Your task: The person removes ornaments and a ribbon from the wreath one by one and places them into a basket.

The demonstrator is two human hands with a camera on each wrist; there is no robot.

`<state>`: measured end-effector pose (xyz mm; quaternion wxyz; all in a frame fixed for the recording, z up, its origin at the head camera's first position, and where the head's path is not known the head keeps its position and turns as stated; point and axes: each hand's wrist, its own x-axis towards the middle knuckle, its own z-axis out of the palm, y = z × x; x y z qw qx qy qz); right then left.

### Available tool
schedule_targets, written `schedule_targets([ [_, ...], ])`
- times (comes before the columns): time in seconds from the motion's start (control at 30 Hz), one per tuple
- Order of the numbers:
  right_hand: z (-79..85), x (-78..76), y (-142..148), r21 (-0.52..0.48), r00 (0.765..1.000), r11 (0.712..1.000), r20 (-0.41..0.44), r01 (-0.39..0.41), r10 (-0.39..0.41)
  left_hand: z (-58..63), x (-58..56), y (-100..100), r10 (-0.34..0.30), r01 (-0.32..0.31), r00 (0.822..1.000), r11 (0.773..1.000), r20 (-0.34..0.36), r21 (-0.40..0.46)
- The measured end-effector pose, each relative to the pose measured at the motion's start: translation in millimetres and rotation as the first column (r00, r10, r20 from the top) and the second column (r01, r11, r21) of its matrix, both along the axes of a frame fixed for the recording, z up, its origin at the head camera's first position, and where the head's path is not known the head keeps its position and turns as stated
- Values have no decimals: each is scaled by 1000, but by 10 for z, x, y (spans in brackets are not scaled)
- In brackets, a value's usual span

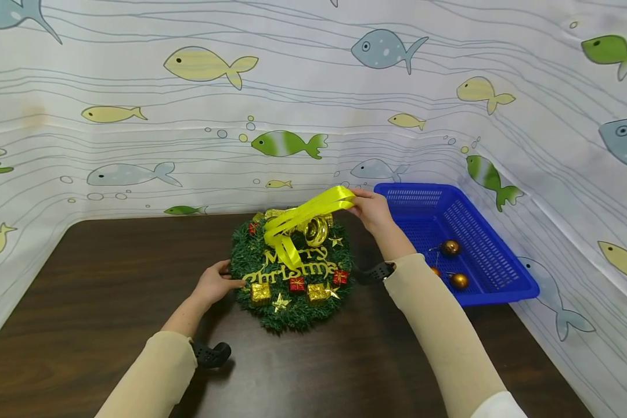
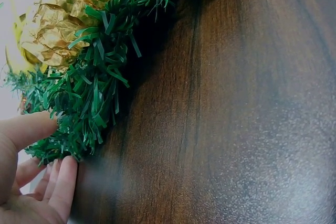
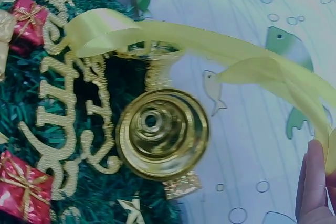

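A green Christmas wreath (image 1: 298,316) lies on the table with gold "Merry Christmas" lettering (image 1: 292,271), small red and gold gift boxes, stars and a gold bell (image 1: 316,231). My left hand (image 1: 216,283) grips the wreath's left edge; in the left wrist view its thumb (image 2: 31,129) lies over the greenery and the fingers reach beneath. At the upper right, my right hand (image 1: 372,212) pinches the end of a yellow ribbon (image 1: 313,208). From there the ribbon stretches over the bell to the wreath, and a loose tail hangs across the lettering.
A blue plastic basket (image 1: 525,288) stands at the right, holding a brown bauble (image 1: 450,248) and a gold bauble (image 1: 459,281), with another partly hidden. Dark wood tabletop (image 1: 110,278) surrounds the wreath. Behind hangs a fish-patterned curtain (image 1: 303,104).
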<state>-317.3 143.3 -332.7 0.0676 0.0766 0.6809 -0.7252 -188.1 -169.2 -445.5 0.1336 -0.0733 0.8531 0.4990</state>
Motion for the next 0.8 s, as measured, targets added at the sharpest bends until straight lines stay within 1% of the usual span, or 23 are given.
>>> schedule_targets([
  [0.13,109,5,58,-30,1000,999,-1,23,-24,3,-1,-5,-3,3,1000,1000,3,4],
  [0.3,261,15,153,-56,1000,998,19,18,-17,6,-6,-18,-12,12,1000,1000,1,6],
  [0.43,366,20,235,-91,999,995,19,35,-34,6,-14,-26,-15,15,1000,1000,-2,4],
  [0.53,411,18,283,-102,998,993,14,60,-58,5,-14,-31,-13,13,1000,1000,4,8],
  [0.67,432,18,329,-107,998,992,12,66,-65,3,-12,-34,-14,14,1000,1000,7,9],
  [0.8,442,22,373,-74,997,994,11,77,-77,-1,-16,-37,-17,17,1000,1000,4,12],
])
